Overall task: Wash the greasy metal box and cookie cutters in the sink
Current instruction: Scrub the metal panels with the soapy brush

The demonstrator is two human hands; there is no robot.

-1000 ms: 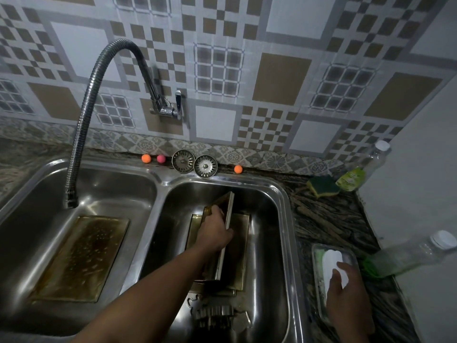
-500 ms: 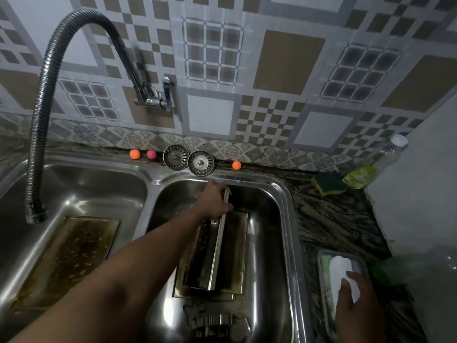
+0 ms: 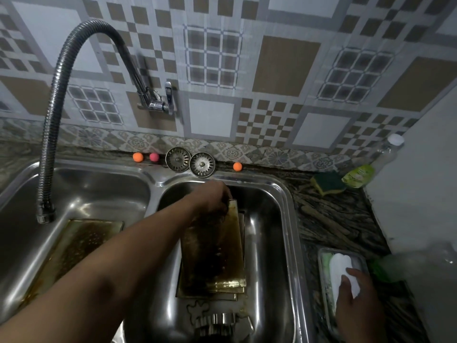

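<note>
Label check first: the bottle (image 3: 359, 175) lying behind the right sink basin (image 3: 269, 233) carries a yellow-green label, but I can't read a word of it. No other writing anywhere.

I'm looking at a double steel sink set in a dark, wood-grained stone counter (image 3: 333, 219), with a wall of grey, white and tan checked tiles behind it. A corrugated flexible faucet (image 3: 53, 115) arches down over the left basin, where a greasy flat tray (image 3: 81, 243) lies. On the ledge behind the right basin sit two strainer plugs (image 3: 190, 162) and three small balls, two orange and one pink. A green-and-yellow sponge (image 3: 327, 183) rests beside the bottle.

In the right basin, my left hand (image 3: 214, 198) is curled over the far top edge of the greasy metal box (image 3: 215, 248), fingers closed on it, with the panel tipped up off stacked brown pieces below. The cookie cutters (image 3: 215, 320) lie at the near end of that basin.

Right of the basin, my right hand (image 3: 356, 295) is loosely spread, fingertips resting on a white bar in a clear soap tray (image 3: 324, 258); whether it's actually gripping it I can't tell.
</note>
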